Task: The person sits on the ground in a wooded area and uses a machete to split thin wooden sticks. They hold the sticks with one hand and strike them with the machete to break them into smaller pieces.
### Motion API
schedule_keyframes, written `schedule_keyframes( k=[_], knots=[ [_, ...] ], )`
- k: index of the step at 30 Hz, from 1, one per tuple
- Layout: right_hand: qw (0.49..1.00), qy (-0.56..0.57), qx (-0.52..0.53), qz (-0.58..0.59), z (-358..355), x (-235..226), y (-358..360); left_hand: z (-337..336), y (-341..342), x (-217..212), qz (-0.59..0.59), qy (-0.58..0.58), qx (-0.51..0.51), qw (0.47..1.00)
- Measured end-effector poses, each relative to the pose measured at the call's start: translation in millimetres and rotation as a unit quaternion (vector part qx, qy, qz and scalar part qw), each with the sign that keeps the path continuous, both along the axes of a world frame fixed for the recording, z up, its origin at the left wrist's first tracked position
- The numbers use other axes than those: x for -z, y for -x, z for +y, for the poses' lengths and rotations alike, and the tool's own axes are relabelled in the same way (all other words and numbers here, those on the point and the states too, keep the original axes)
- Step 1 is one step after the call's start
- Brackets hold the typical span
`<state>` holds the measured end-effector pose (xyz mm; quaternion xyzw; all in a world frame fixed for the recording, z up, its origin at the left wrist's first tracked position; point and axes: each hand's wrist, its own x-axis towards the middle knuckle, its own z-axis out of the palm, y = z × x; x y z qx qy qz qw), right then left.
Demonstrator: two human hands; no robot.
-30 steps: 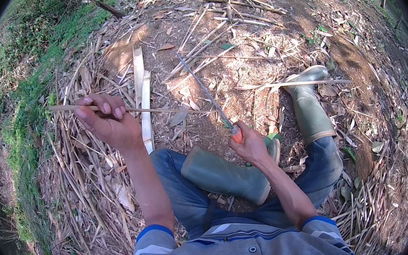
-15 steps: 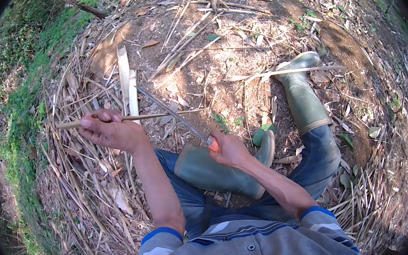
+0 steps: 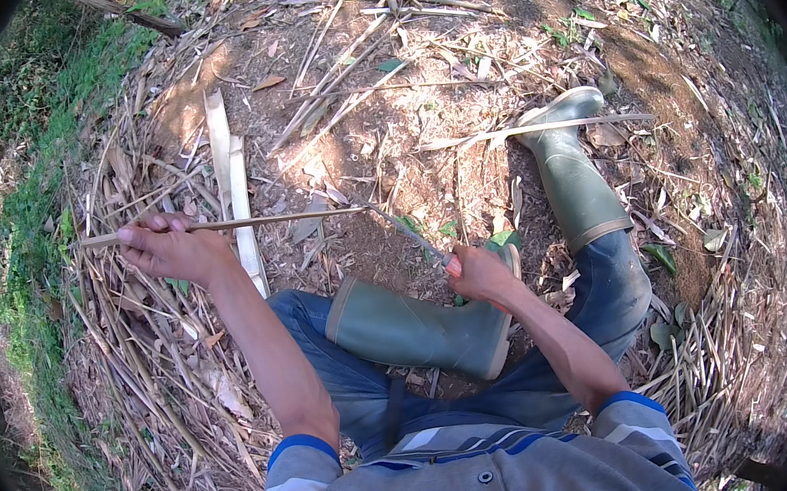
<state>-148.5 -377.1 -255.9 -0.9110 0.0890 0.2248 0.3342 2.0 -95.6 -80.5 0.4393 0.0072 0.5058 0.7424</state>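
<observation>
My left hand (image 3: pixel 173 247) is closed around a thin bamboo strip (image 3: pixel 285 218), near its left end. The strip lies level across in front of me, its brown length reaching out to the right. In my right hand (image 3: pixel 485 274) is a knife (image 3: pixel 409 232), gripped by its orange-red handle. The narrow grey blade points away and to the left, and its tip appears at the strip's right end; whether they touch I cannot tell. My fingers hide most of the handle.
Two pale split bamboo pieces (image 3: pixel 240 204) lie on the ground beyond my left arm. A long pale strip (image 3: pixel 535 129) rests across my right green boot (image 3: pixel 574 179). My left boot (image 3: pixel 412 330) is folded inward. Cut stalks (image 3: pixel 138 368) are heaped at the left; more slivers (image 3: pixel 685 368) lie lower right.
My left hand has moved left with the strip. My right hand and the knife have shifted right and slightly nearer, the blade passing from mid-strip to its right end.
</observation>
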Motion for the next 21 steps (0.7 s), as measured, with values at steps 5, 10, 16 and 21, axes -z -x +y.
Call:
schedule_keyframes(
  k=[5,10,16,21],
  knots=[
    [0.995,-0.067,0.037,0.070,-19,9,-6,1,3,-5,-0.026,0.019,0.089,0.996],
    [0.971,-0.207,0.094,0.080,-29,39,7,20,4,6,-0.050,-0.001,0.090,0.995],
    [0.943,-0.279,0.156,0.093,-34,36,23,87,-2,31,0.235,-0.134,0.005,0.963],
    [0.954,-0.237,0.157,0.096,-29,29,22,204,25,68,0.142,0.035,0.049,0.988]
  ],
)
